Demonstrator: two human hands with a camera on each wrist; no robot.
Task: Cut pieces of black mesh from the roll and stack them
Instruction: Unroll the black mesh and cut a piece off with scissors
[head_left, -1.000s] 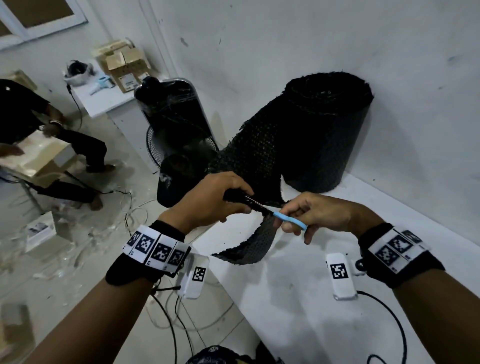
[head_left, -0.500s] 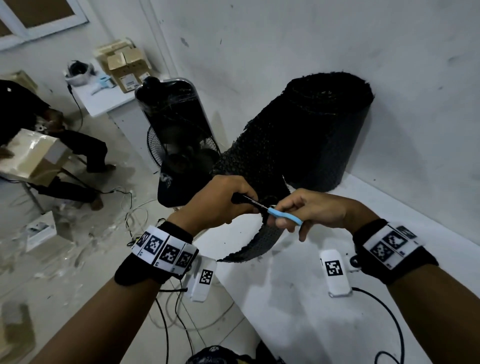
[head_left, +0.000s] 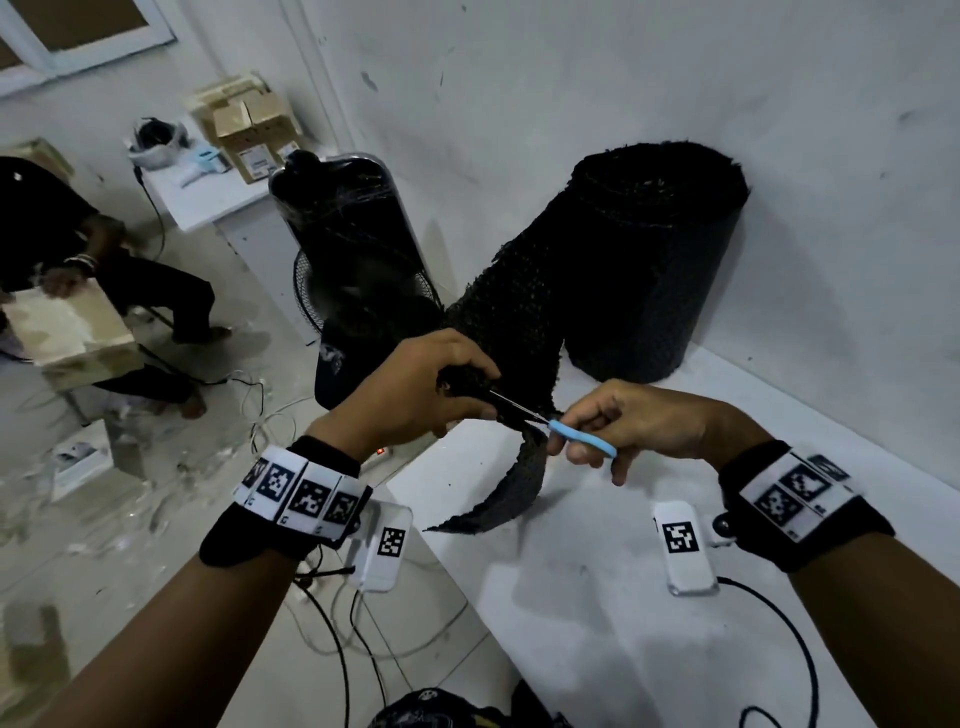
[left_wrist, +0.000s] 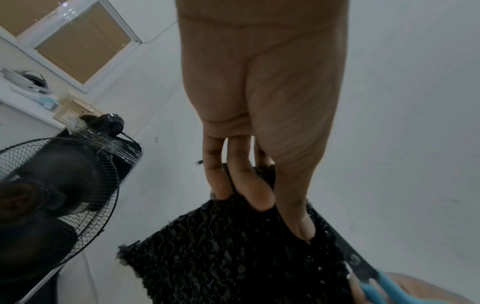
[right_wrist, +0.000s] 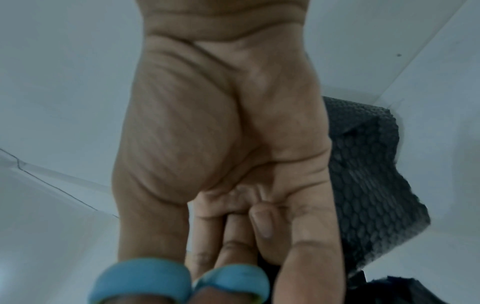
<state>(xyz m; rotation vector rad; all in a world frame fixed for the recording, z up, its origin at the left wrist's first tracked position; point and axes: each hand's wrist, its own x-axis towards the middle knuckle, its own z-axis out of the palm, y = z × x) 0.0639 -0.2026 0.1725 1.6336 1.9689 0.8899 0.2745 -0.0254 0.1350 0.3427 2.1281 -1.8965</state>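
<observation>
Two hands cutting one mesh sheet drawn off one roll, with one pair of scissors.

The left hand (head_left: 415, 387) curls its fingers (left_wrist: 255, 191) and thumb round the edge of the black mesh sheet (head_left: 519, 332), gripping it. The right hand (head_left: 639, 421), fingers through the blue loops, holds the scissors (head_left: 563, 434), blades aimed leftward at the left hand and into the mesh between the hands. The roll (head_left: 654, 260) stands upright beyond the right hand; below the hands, the strip (head_left: 511, 483) hangs down.
</observation>
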